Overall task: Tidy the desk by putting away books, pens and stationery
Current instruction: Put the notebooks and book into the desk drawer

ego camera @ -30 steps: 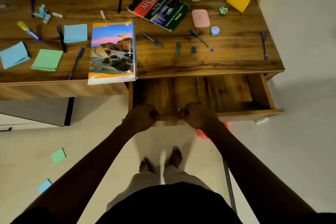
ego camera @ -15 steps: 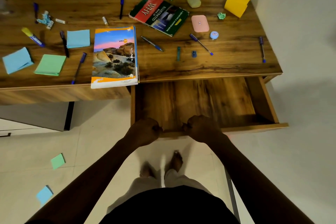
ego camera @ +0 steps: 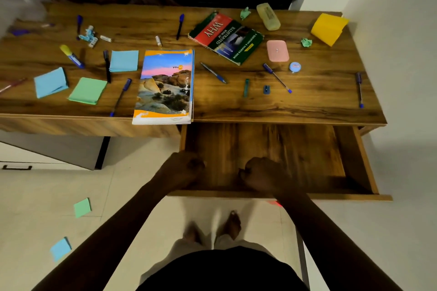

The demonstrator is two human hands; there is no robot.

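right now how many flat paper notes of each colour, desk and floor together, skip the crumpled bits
blue notes: 3 (2 on the desk, 1 on the floor)
green notes: 2 (1 desk, 1 floor)
yellow note: 1 (desk)
total: 6

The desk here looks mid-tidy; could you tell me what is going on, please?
A person stands at the desk, left hand and right hand curled just inside the front of the open drawer; whether they grip it is unclear. The landscape book, the WHY book and the pens lie on the desktop, not yet put away.
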